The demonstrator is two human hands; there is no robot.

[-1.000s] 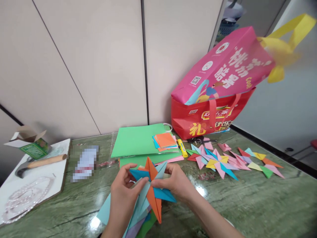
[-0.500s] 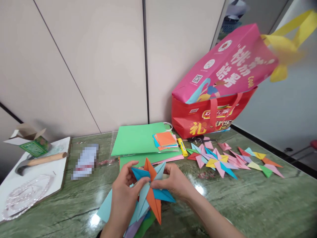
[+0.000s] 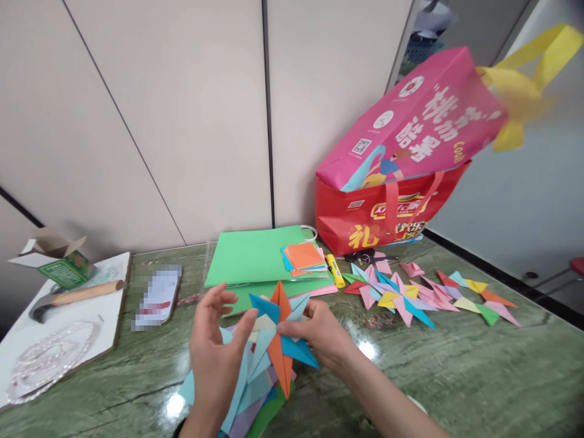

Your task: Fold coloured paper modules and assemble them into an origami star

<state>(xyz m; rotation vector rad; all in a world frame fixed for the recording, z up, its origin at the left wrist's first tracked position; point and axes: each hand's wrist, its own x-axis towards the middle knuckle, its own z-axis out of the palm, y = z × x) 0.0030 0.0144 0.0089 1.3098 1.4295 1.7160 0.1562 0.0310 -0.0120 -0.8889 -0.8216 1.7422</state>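
A folded paper star (image 3: 283, 360) with orange, blue and pale blue points is held up over the table in front of me. My right hand (image 3: 319, 331) pinches its right side between thumb and fingers. Just left of the star is my left hand (image 3: 219, 347), fingers spread and holding nothing; its thumb tip is close to a blue point, and I cannot tell whether they touch. Beneath both lie loose coloured papers (image 3: 267, 420) in pale blue, lilac and green, partly hidden by the left hand and star.
Green paper sheets (image 3: 250, 252) carry small paper squares (image 3: 304, 257), beside a yellow glue stick (image 3: 336, 272). Folded paper stars (image 3: 399, 296) lie rightward. Behind stand a red bag (image 3: 337, 222) and a pink bag (image 3: 410, 121). A hammer (image 3: 77, 296) and an opened box (image 3: 64, 267) sit left.
My left hand has let go of the star and moved left, its fingers spreading. The star, still in my right hand, has turned slightly and shifted a little up.
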